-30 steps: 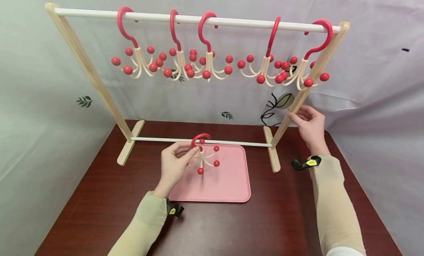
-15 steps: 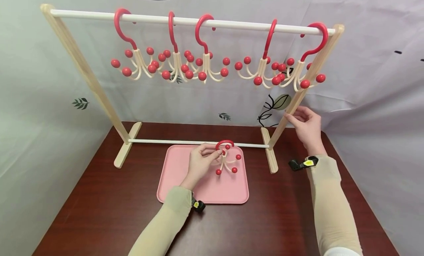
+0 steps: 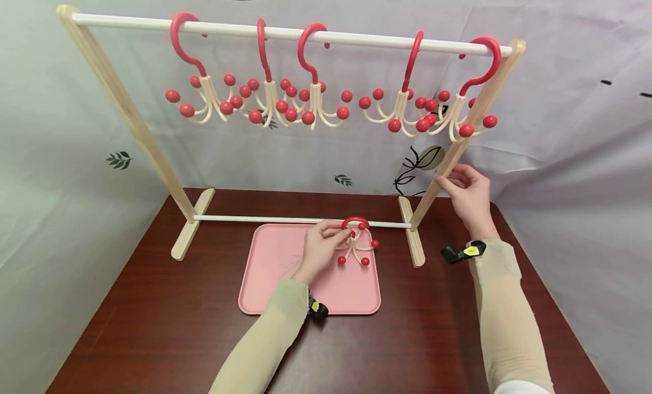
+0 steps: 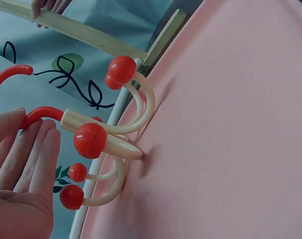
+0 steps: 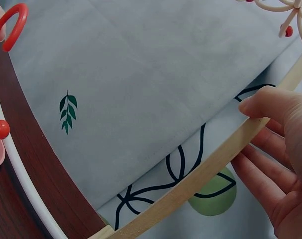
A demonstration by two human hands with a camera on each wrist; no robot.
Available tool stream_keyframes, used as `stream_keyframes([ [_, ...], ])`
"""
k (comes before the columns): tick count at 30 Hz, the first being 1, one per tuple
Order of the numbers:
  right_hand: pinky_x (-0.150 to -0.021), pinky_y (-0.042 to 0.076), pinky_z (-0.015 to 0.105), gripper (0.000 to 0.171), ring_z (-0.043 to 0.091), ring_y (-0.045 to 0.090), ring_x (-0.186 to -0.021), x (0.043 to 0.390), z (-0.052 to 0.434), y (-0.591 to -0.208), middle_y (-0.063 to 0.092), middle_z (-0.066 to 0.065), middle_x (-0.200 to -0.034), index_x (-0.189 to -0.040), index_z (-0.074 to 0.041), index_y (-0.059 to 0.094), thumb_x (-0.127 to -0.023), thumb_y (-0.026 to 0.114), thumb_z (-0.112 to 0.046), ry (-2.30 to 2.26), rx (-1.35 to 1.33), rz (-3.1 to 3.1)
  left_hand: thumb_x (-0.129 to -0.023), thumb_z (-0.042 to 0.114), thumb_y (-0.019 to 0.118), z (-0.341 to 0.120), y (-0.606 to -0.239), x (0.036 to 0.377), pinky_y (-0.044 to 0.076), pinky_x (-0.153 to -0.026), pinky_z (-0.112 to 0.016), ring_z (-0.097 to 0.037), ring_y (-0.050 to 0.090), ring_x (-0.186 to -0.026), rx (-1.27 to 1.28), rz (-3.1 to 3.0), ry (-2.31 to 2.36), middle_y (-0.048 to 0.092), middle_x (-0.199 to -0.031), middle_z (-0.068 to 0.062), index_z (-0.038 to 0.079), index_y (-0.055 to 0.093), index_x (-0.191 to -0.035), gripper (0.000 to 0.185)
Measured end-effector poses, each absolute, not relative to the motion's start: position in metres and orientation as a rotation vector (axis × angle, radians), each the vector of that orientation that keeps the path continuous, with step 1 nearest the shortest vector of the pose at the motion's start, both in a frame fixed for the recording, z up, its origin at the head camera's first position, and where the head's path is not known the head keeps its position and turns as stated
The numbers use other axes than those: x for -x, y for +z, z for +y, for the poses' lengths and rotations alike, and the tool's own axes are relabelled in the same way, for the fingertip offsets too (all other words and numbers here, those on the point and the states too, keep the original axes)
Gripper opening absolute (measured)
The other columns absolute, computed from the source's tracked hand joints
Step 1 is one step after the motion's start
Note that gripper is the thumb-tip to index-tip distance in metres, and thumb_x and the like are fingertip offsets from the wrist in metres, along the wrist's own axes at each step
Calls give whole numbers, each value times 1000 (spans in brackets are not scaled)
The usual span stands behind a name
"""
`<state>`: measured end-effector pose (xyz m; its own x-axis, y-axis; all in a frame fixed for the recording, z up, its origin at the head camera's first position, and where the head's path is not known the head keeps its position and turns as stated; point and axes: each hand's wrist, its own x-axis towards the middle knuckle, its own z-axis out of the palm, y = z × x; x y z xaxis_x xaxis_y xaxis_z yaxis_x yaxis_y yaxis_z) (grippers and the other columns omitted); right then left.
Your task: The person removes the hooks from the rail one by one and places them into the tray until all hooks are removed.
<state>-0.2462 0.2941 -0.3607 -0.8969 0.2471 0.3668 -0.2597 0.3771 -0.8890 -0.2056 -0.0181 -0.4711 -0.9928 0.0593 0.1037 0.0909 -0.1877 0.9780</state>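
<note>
My left hand [image 3: 322, 248] pinches a rotating hook hanger [image 4: 91, 132] by its red hook, between thumb and fingers. The hanger has cream curved arms tipped with red balls. It is upright over the right part of the pink tray [image 3: 265, 292]; in the left wrist view its underside is at or just above the tray. My right hand [image 3: 471, 198] pinches the right wooden post [image 5: 190, 186] of the rack, thumb on one side and fingers on the other. Several like hangers [image 3: 316, 94] hang from the rack's white top rod [image 3: 229, 29].
The rack's lower white rod [image 3: 244, 218] runs just behind the tray, between two wooden feet [image 3: 193, 224]. A dark red-brown table [image 3: 168, 326] bears everything. Behind hangs a pale cloth [image 3: 305, 162] with leaf prints.
My left hand has carried the hanger to the right across the tray, slowing toward the end. The right hand keeps its pinch on the post. The whole view has shifted slightly.
</note>
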Motion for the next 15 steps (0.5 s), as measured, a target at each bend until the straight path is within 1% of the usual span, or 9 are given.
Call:
stream_keyframes([
  [5, -85, 54, 16, 39, 6, 68, -94, 246, 294, -361, 71, -7, -101, -122, 0, 67, -91, 80, -18, 1545, -17, -2191, -90, -2, 76, -18, -472, 207, 59, -78, -54, -47, 71, -91, 168, -1999, -2387, 75, -95, -19, -7, 70, -111, 23],
  [8, -84, 54, 16, 38, 6, 68, -94, 246, 295, -361, 71, -7, -100, -122, 0, 67, -91, 80, -18, 1547, -22, -2185, -89, 0, 78, -20, -470, 207, 59, -78, -53, -41, 72, -94, 173, -2013, -2384, 74, -101, -19, -5, 69, -117, 30],
  [11, -84, 54, 16, 38, 6, 68, -93, 247, 295, -362, 72, -7, -100, -122, 0, 68, -91, 80, -17, 1547, -27, -2183, -87, 4, 82, -25, -468, 207, 59, -83, -45, -32, 72, -102, 194, -2029, -2326, 73, -112, -16, 1, 68, -125, 41],
  [13, -84, 54, 16, 37, 6, 69, -93, 247, 295, -362, 72, -7, -100, -121, 0, 68, -90, 80, -17, 1546, -28, -2184, -86, 6, 83, -30, -463, 207, 58, -88, -39, -29, 70, -108, 218, -2014, -2273, 72, -118, -13, 5, 67, -130, 47],
  [15, -84, 54, 16, 37, 6, 69, -93, 247, 295, -362, 72, -7, -100, -121, 0, 68, -90, 80, -17, 1551, -29, -2181, -85, 8, 85, -37, -454, 207, 55, -94, -34, -27, 68, -113, 230, -1984, -2227, 71, -122, -10, 6, 66, -132, 51],
])
